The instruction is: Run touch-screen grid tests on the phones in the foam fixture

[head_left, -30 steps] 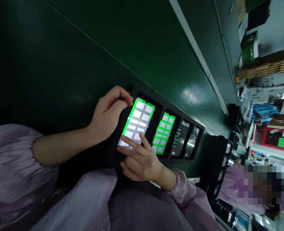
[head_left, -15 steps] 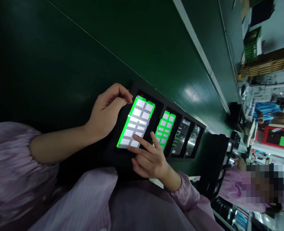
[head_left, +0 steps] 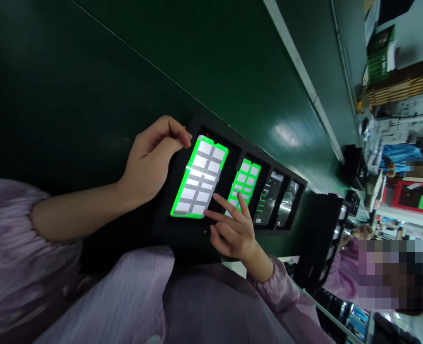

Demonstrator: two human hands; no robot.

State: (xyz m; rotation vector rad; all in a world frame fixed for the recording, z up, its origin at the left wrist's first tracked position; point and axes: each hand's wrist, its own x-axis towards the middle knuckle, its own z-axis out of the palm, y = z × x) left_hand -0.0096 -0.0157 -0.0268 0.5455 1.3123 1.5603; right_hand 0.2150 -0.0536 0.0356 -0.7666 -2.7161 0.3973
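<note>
Hovering just beside the top edge of the lit phone, the left hand (head_left: 150, 160) has its fingers (head_left: 177, 134) curled and drawn together with the thumb, closed on nothing. The right hand (head_left: 234, 234) is open, its fingers spread in a loose V. One fingertip (head_left: 206, 213) sits at the long edge of the smartphone display (head_left: 199, 177), and the others reach across the gap toward the next panel; whether any of them touches glass, I cannot tell.

That display, showing a bright green border around a white-and-grey grid, lies in the first slot of the black tray (head_left: 182, 229), and the tray is the landmark for everything else. In the next slot along lies a second phone panel (head_left: 243, 184) with a green grid, partly covered by the right hand. Beyond it, in the last two slots, are a dark panel with small green marks (head_left: 269, 198) and a dark, reflective panel (head_left: 287, 204).

The tray rests on a dark green bench (head_left: 89, 95), with a lilac striped sleeve (head_left: 10, 215) on the near side. Past its far end stands a black rack (head_left: 320, 239), then a co-worker in pink (head_left: 343, 272). Farther off are a person in blue (head_left: 397, 157) and a red-framed board (head_left: 415, 198).
</note>
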